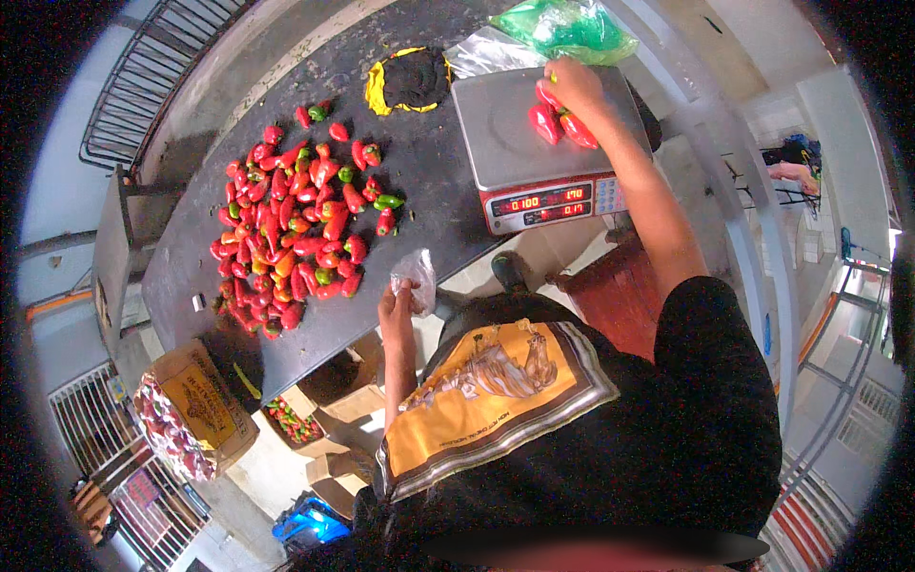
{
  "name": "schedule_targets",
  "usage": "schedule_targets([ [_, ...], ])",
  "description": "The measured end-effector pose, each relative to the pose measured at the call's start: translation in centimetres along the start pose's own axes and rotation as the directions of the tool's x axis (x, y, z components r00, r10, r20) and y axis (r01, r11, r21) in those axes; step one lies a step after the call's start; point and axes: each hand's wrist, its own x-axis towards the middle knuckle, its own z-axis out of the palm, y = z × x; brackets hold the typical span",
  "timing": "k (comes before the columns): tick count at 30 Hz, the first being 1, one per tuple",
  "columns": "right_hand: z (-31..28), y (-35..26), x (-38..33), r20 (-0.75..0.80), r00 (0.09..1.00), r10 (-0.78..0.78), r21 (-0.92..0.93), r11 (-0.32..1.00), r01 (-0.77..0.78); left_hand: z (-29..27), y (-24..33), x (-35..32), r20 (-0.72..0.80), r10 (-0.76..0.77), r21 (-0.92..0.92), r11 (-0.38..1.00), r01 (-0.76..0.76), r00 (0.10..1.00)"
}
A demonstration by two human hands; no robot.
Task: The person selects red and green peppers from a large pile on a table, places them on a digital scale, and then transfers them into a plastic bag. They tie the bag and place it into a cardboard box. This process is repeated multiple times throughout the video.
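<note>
My right hand [578, 88] is over the scale's platform with its fingers closed on a red pepper [546, 93], near the green stem. Right below it, more red peppers [544, 124] rest on the metal plate of the digital scale [500, 143]; my wrist and hand partly cover them. Near the table's front edge, my left hand [398, 303] pinches a small clear plastic bag [417, 276], which looks slack. To the left of the bag, a large spread of red peppers [286, 214], some partly green or orange, covers the dark table [434, 205].
A black and yellow cloth item [410, 81] lies beside the scale. Behind the scale are green plastic bags [562, 29] and clear plastic [486, 52]. Cardboard boxes [214, 396] stand below the table's left end, one holding small red and green peppers [294, 422]. A reddish-brown stool [620, 296] is underneath.
</note>
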Motion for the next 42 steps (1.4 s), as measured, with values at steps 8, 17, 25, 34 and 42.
schedule_targets([
  [8, -4.4, -12.0, -8.7, 0.086, 0.978, -0.193, 0.784, 0.618, 0.053, 1.8, 0.9, 0.2, -0.008, -0.042, -0.047, 0.998, 0.042, 0.999],
  [17, 0.7, -20.0, -17.6, 0.278, 0.793, -0.542, 0.809, 0.577, 0.111, 3.7, 2.4, 0.3, 0.016, -0.027, -0.109, 0.994, 0.028, 1.0],
  [25, 4.6, -21.5, -18.0, 0.317, 0.727, -0.609, 0.86, 0.507, 0.049, 2.5, 2.9, -0.8, -0.134, -0.06, -0.26, 0.965, 0.023, 0.989],
  [34, 6.4, -23.7, -17.0, 0.336, 0.724, -0.602, 0.912, 0.401, -0.09, -1.9, 1.6, -2.4, -0.166, -0.081, -0.198, 0.979, 0.048, 0.983],
  [42, 7.9, -22.8, -15.0, 0.34, 0.848, -0.407, 0.82, 0.57, -0.055, -3.4, 1.2, -1.7, -0.143, -0.113, -0.256, 0.964, 0.073, 0.983],
])
